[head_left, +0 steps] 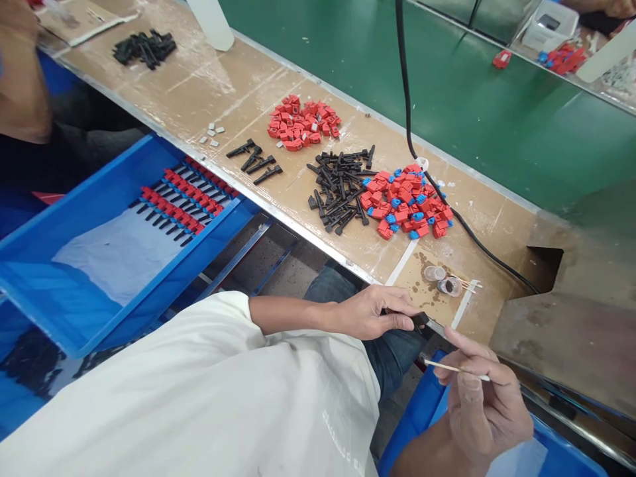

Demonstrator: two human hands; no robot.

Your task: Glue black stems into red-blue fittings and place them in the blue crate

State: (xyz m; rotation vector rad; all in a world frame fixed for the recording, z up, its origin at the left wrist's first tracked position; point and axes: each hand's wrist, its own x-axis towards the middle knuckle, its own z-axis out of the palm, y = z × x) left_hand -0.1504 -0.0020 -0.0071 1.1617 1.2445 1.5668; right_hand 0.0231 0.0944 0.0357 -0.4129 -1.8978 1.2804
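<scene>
Pinching a small, light, stiff black part (420, 320), the left hand (370, 311) is closed; the right hand (479, 391), nearby, grips a thin, fragile stick (450, 368) mid-length.

The brown, tape-covered counter (223, 86) has a worn, slightly shiny skin, creased and stained, with a bare metal strip along its near edge. The heap of small red plastic blocks (302, 124) looks matt, as do the pile of black plastic pins (338, 189) and the mixed red-and-blue plastic blocks (410, 202). The big blue plastic tray (59, 291) is smooth with a soft sheen. The thin pale wooden stick (454, 368) is dull. The black rubber-coated cable (412, 132) is smooth.
</scene>
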